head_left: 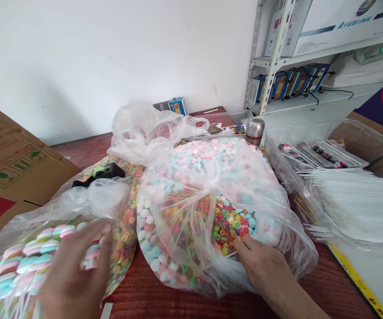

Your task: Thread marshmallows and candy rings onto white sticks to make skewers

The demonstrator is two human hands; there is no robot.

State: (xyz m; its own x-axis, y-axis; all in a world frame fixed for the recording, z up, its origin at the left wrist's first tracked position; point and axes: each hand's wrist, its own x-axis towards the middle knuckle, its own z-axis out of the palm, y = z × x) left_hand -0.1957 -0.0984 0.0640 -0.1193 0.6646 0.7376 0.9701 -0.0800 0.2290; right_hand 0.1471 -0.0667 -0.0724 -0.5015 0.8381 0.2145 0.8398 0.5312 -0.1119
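Fingers of the right hand spread on a candy bag; left hand too blurred to tell.

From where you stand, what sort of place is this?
Likely a small sweets-packing stockroom: clear plastic bags of loose candy, bagged white sticks, and cardboard cartons near metal shelving.

1. The white carton on the metal shelf carries blue capitals, apparently "AYUSINK"; one letter is uncertain.
2. The brown cardboard carton at left has red printing and green pictograms, all too skewed to read.
3. The small packets at right show print too small to read.
4. The clear plastic bag of candy shows no readable print.
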